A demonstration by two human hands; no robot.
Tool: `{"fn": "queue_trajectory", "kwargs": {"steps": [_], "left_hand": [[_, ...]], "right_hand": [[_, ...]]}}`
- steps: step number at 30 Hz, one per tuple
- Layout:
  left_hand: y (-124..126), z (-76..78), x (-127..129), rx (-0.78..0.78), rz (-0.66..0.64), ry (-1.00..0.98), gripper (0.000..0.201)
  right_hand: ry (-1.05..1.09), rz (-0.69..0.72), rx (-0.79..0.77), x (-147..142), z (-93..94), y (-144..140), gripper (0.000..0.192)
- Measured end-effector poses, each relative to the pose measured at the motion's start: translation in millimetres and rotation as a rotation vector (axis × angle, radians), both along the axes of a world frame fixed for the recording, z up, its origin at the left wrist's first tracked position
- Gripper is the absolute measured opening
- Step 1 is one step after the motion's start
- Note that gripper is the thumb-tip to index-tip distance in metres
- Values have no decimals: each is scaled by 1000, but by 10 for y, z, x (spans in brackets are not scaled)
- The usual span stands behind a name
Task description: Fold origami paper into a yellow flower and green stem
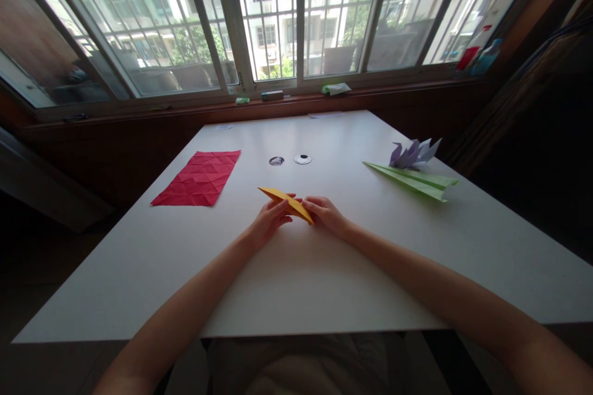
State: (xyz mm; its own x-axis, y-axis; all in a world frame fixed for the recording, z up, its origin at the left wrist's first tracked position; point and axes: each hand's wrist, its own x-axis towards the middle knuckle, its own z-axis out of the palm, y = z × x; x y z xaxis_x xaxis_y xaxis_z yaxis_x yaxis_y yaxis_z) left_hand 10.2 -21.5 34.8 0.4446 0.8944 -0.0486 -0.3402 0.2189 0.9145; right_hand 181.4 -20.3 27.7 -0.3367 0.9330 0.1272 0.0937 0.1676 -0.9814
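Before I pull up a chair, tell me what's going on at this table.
A person is holding a piece of folded yellow paper just above the white table, with the left hand and the right hand both on it. A creased red sheet lies flat off to the left. Two round discs lie beyond the hands. Over on the right sits a folded green paper, with folded purple paper just behind it.
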Motion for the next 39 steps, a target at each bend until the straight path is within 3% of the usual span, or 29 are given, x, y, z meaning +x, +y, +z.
{"fn": "queue_trajectory", "kwargs": {"steps": [8, 13, 19, 23, 39], "left_hand": [[52, -73, 31, 6, 72, 49, 34], [38, -87, 42, 71, 77, 107, 38], [22, -76, 42, 129, 42, 147, 34], [22, -67, 45, 147, 29, 157, 32], [-13, 6, 65, 181, 31, 233, 35]], "right_hand": [[-94, -189, 237, 15, 39, -15, 25], [-87, -174, 361, -11, 97, -102, 20], [-95, -242, 468, -47, 45, -116, 9], [-106, -214, 552, -46, 40, -124, 5], [-133, -212, 594, -41, 33, -115, 10]]}}
